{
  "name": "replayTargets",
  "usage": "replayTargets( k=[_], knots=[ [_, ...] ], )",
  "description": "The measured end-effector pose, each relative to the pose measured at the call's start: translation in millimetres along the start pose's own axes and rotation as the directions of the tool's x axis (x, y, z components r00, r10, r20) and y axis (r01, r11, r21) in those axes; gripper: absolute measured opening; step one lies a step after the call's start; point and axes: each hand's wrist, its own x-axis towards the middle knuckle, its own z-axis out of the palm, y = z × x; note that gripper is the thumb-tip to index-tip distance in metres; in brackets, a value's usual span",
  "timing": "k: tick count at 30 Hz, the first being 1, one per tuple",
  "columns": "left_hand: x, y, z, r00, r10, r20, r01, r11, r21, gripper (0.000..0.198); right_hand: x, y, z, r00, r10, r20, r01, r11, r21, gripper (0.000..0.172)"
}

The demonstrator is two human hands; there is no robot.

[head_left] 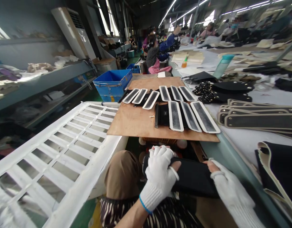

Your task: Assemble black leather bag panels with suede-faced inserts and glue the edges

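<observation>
A long black flat piece (193,177), perhaps a fabric case, lies across my lap, below the near edge of the board. My left hand (159,174), in a white glove with bare fingertips, is wrapped over its left end. At the other end, my right hand (229,186), gloved the same way, pinches the piece with the thumb on top; its other fingers are mostly hidden. On the brown board (134,123) in front lie several white-rimmed dark strips (175,115), some resting on black fabric pieces (163,115). A small metal clasp (152,117) lies beside them.
A white slatted rack (89,148) stands at left, with a blue crate (112,84) behind the board. The table at right bears stacked dark straps (260,117), black pieces with metal fittings (222,90), a folded black sheet (279,174) and a teal-capped bottle (223,66). People sit farther back.
</observation>
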Motion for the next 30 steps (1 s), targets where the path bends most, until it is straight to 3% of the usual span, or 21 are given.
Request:
replayTargets(
  k=[4, 7, 9, 11, 15, 19, 30],
  knots=[
    [-5, 6, -32.0, 0.978, -0.182, 0.103, 0.207, 0.906, -0.369, 0.022, 0, 0, 1, 0.997, 0.072, 0.022, -0.072, 0.997, 0.005, 0.061],
    [-6, -5, -57.4, 0.947, -0.319, 0.034, 0.314, 0.901, -0.298, 0.03, -2, -1, 1, 0.998, 0.064, 0.024, -0.064, 0.998, 0.003, 0.06],
    [-4, -21, -64.6, 0.931, -0.366, -0.011, 0.353, 0.905, -0.237, 0.032, -2, -2, 2, 0.997, 0.073, 0.023, -0.073, 0.997, 0.01, 0.062],
    [-2, -40, -60.8, 0.927, -0.375, 0.018, 0.365, 0.889, -0.278, 0.032, -2, -1, 3, 0.996, 0.086, 0.02, -0.086, 0.996, 0.008, 0.062],
    [-5, -66, -34.1, 0.931, -0.363, 0.037, 0.341, 0.832, -0.437, 0.035, 0, 4, 6, 0.998, 0.059, 0.018, -0.059, 0.998, 0.006, 0.059],
    [-11, -68, -16.8, 0.925, -0.379, -0.012, 0.323, 0.803, -0.501, 0.037, 1, 6, 6, 0.998, 0.059, 0.017, -0.059, 0.998, -0.004, 0.056],
    [-13, -71, -13.4, 0.918, -0.392, -0.062, 0.31, 0.807, -0.503, 0.037, -1, 2, 3, 0.995, 0.101, 0.022, -0.099, 0.994, -0.05, 0.056]
  ],
)
